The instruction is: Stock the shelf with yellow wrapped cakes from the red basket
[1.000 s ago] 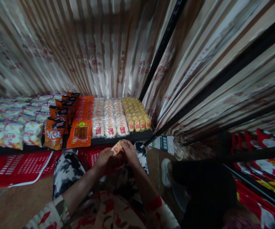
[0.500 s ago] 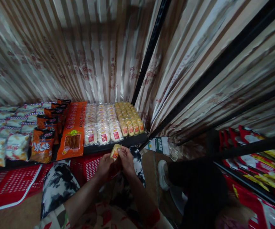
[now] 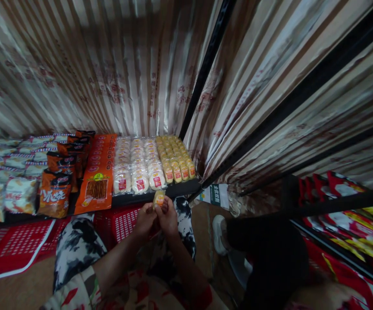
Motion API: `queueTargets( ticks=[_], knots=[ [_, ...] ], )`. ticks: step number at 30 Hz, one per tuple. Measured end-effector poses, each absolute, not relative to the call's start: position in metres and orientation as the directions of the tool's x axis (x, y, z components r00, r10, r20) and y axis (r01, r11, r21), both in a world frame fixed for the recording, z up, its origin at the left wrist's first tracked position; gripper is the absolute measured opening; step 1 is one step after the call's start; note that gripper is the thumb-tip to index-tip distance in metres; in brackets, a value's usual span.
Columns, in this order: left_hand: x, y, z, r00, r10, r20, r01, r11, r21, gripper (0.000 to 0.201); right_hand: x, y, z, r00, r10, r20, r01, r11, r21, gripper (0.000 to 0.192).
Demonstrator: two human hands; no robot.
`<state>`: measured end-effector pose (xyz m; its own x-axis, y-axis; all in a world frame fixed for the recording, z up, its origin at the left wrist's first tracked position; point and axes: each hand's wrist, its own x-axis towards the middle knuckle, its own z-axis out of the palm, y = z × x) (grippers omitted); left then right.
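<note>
Pinching a yellow packet (image 3: 158,197), the right hand (image 3: 168,217) holds it at the fingertips (image 3: 165,204).

Shelf (image 3: 186,187), left to right: snack bags (image 3: 20,196) in rows; pouches (image 3: 54,196), one behind another; flat packets (image 3: 97,172); wrapped cakes (image 3: 140,184), three columns; small packs (image 3: 183,170), four columns. Behind: curtain (image 3: 125,86). Below: baskets (image 3: 15,241). Before front edge, at left hand (image 3: 145,221) and right hand (image 3: 168,218): one single pack (image 3: 159,198). Far right: second shelf (image 3: 338,252), bearing bags (image 3: 361,228).
</note>
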<state>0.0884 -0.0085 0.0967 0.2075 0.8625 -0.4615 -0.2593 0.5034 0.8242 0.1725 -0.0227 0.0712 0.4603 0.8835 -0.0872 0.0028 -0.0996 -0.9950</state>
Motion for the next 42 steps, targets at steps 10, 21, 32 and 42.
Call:
queueTargets(
  ticks=[10,21,32,42],
  knots=[
    [0.095,0.0,0.106,0.274,0.877,-0.395,-0.106,0.436,0.894,0.019,0.187,-0.02,0.075,0.535,0.843,-0.053,0.166,-0.166,-0.972,0.046],
    [0.137,0.019,0.104,0.276,0.907,-0.318,-0.177,0.373,0.911,0.017,0.228,-0.014,0.089,0.584,0.798,0.149,0.436,-0.155,-0.886,0.046],
    [0.19,0.043,0.105,0.297,0.912,-0.282,0.053,0.279,0.959,0.011,0.27,-0.003,0.092,0.608,0.735,0.3,0.656,-0.253,-0.711,0.045],
    [0.227,0.058,0.104,0.301,0.911,-0.283,0.194,0.232,0.953,0.019,0.283,0.018,0.074,0.634,0.654,0.413,0.702,-0.262,-0.662,0.048]
  ],
)
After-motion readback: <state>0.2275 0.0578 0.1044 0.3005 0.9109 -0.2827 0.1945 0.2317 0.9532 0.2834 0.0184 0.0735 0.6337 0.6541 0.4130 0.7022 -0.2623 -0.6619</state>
